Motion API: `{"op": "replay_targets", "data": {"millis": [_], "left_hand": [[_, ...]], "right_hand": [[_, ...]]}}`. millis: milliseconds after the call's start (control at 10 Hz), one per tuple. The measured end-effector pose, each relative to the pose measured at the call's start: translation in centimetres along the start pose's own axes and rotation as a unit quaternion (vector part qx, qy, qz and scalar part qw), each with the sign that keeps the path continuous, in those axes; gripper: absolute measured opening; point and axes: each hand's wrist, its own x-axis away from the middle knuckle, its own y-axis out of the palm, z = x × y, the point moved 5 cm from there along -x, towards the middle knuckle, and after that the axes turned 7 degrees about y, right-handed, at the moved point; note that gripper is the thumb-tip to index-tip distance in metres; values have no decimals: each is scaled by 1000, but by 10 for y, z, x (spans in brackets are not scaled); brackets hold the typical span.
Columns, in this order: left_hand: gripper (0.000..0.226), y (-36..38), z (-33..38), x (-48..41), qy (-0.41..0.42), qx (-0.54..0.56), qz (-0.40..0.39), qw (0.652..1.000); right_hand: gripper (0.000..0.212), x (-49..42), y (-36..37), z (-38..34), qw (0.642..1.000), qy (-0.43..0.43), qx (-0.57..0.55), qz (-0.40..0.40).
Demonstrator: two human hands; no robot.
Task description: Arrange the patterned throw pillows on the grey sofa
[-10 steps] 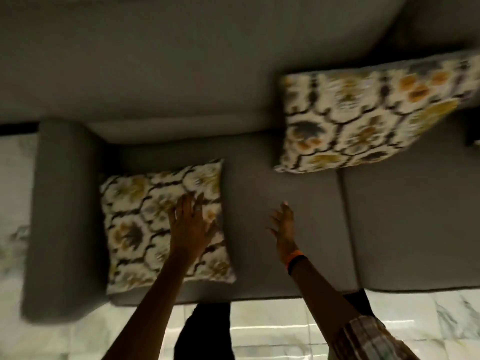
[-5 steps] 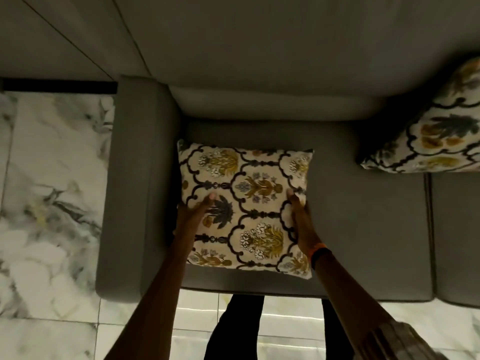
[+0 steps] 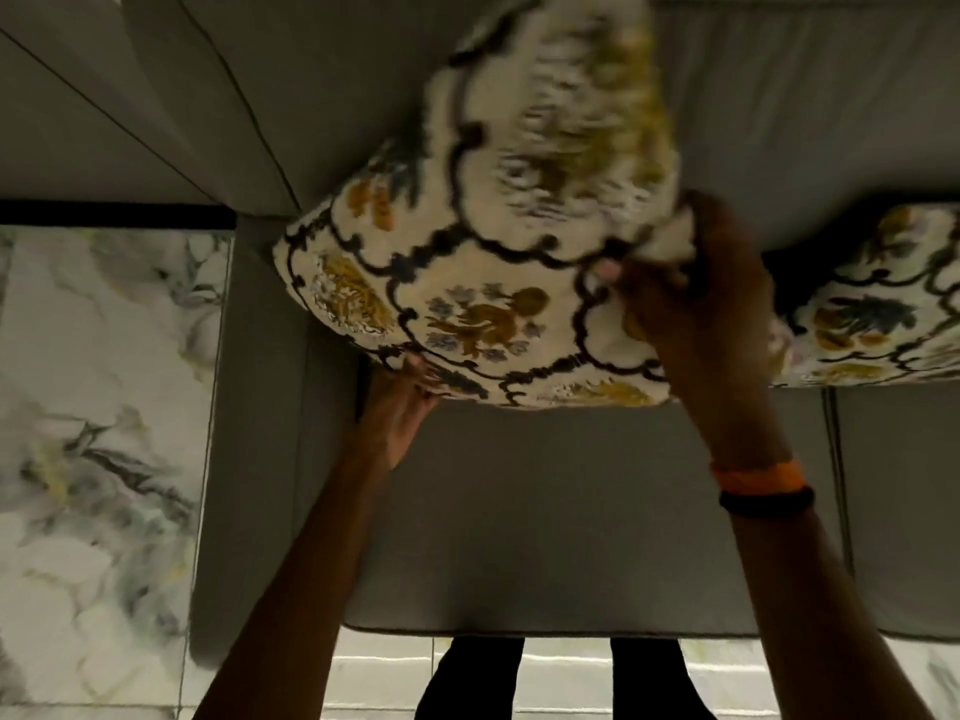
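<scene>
A cream throw pillow (image 3: 483, 283) with a dark lattice and gold and blue flowers is lifted off the grey sofa (image 3: 545, 511), tilted up toward the backrest and partly blurred. My left hand (image 3: 400, 413) grips its lower left corner from beneath. My right hand (image 3: 696, 324) clutches its right edge, fingers pinching the fabric. A second pillow (image 3: 878, 314) of the same pattern leans against the backrest at the right edge, partly hidden behind my right hand.
The sofa's left armrest (image 3: 254, 459) runs down beside a white marble floor (image 3: 98, 407). The backrest (image 3: 805, 106) fills the top. A seam (image 3: 836, 485) splits the seat cushions at right. My dark-trousered legs (image 3: 561, 678) stand at the seat's front edge.
Both hands closed on the pillow that lay flat on the left seat and raised it toward the backrest. The view has moved closer to the sofa.
</scene>
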Motion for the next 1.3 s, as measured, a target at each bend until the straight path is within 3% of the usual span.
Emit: {"op": "replay_targets", "data": {"millis": [100, 200, 300, 400, 500, 600, 700, 800, 900, 1000, 1100, 1200, 1300], "left_hand": [[136, 22, -28, -4, -68, 33, -34, 997], [150, 20, -60, -8, -87, 82, -5, 993], [144, 14, -71, -10, -74, 140, 41, 987], [136, 17, -57, -10, -48, 159, 66, 984], [114, 22, -48, -11, -25, 168, 98, 980], [123, 19, -44, -10, -17, 174, 140, 975], [133, 26, -40, -6, -8, 140, 124, 982], [122, 30, -48, -3, -22, 149, 153, 977], [116, 28, -64, 0, -22, 148, 162, 975], [123, 45, -70, 14, -15, 114, 142, 983], [118, 70, -72, 42, 106, -127, 147, 975], [116, 91, -58, 66, 208, -416, 114, 878], [104, 100, -35, 99, 296, -559, 112, 766]], "right_hand": [[36, -24, 52, -39, 961, -191, 198, 25], [28, -19, 129, -24, 912, -260, 316, -16], [23, -8, 166, -6, 903, -272, 328, -55], [33, -14, 158, -32, 926, -270, 263, -7], [23, -14, 157, -40, 932, -269, 241, 16], [26, -10, 177, -15, 926, -245, 286, -24], [36, -15, 190, -1, 916, -232, 323, -57], [49, -11, 175, -11, 917, -251, 307, -49], [49, 6, 139, -10, 927, -271, 258, 17], [44, 24, 103, 18, 942, -239, 233, 40], [50, 38, 52, 54, 947, -193, 256, 29], [58, 44, 14, 74, 936, -201, 291, -2], [62, 57, -14, 76, 930, -216, 298, -11]]}}
